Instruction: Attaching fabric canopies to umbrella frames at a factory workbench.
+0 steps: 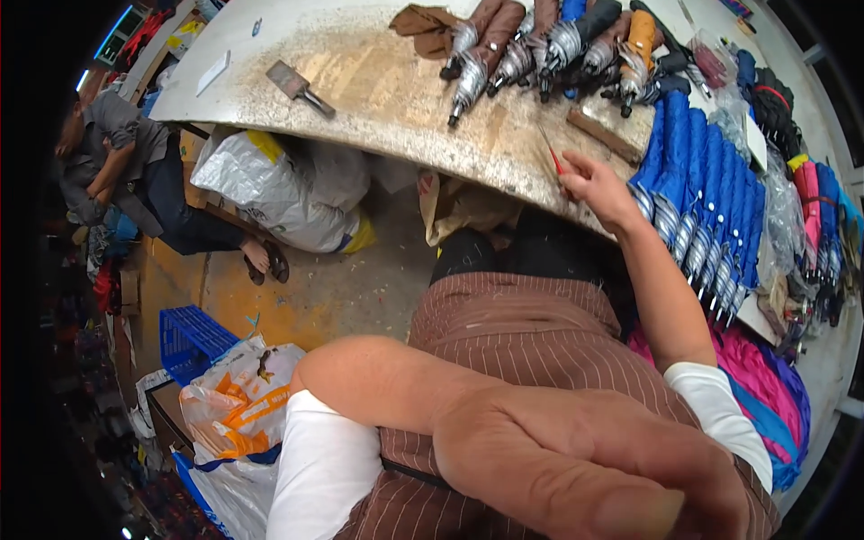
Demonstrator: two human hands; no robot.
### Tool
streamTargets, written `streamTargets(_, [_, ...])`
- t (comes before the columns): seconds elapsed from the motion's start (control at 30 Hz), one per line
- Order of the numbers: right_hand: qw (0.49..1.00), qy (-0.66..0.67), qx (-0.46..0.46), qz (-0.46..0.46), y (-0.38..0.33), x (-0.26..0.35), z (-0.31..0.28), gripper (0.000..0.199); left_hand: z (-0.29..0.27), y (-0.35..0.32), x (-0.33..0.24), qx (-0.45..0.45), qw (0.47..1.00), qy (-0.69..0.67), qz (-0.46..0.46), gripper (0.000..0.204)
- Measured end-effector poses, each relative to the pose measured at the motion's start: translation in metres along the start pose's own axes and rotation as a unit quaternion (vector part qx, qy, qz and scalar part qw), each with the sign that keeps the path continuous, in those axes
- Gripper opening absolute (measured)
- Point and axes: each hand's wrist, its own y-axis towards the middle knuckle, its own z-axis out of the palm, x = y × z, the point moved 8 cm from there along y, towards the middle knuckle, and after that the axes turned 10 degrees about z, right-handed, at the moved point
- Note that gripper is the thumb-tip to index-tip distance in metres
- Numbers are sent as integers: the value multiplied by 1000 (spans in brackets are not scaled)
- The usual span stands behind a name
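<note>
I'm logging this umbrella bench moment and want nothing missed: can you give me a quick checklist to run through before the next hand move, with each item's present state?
1. Right hand has hold of the red-handled tool: ok, fingers are closed on it at the table edge.
2. Tool tip free of the wooden block: ok, they lie apart.
3. Left hand free: cannot tell; it sits very close to the camera against the brown striped cloth.
4. Blue folded umbrellas in a neat row beside the right hand: ok.
5. Scraper out of the way: ok, far along the table.
</note>
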Motion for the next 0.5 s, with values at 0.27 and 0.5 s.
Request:
streamTargets(0.27, [996, 45, 59, 54, -19, -18, 39, 45, 7, -7, -35, 6, 990, 117, 82, 32])
streamTargets(0.5, [993, 55, 88, 58, -35, -16, 53, 48, 20, -5, -30, 50, 972, 203, 110, 28])
